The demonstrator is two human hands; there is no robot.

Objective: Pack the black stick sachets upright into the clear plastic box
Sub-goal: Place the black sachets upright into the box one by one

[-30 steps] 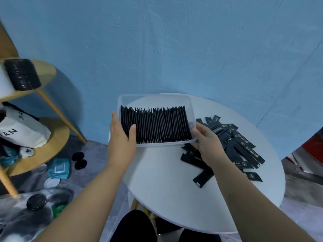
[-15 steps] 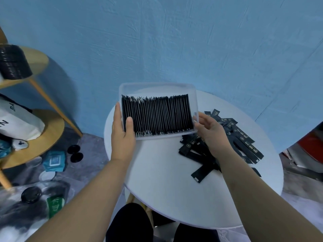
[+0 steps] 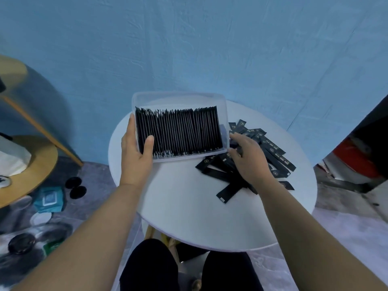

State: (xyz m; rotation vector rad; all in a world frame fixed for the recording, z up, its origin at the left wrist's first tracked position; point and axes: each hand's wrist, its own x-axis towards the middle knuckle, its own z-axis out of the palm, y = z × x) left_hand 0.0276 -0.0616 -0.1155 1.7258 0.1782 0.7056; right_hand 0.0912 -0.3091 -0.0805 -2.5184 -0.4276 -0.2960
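Observation:
The clear plastic box (image 3: 178, 95) is tilted toward me above the back left of the round white table (image 3: 189, 217). A dense row of black stick sachets (image 3: 178, 131) stands on end inside it and fills nearly its whole width. My left hand (image 3: 136, 158) grips the box's left end, thumb lying over the leftmost sachets and fingers along the outer wall. My right hand (image 3: 249, 158) hovers over the loose pile of black sachets (image 3: 275, 153) to the right of the box. Its fingers are relaxed, with the fingertips at the box's right front corner.
A wooden shelf stand (image 3: 31, 164) with a white bag is at the left. On the floor lie a teal packet (image 3: 49, 199), two black round lids (image 3: 75, 186) and a black disc (image 3: 21, 243). A red and black object (image 3: 357, 160) stands at the right. My knees (image 3: 151, 267) are under the table's front edge.
The box has been raised and tipped more toward me in my left hand. My right hand has eased its hold on the box's right corner and now sits over the loose pile.

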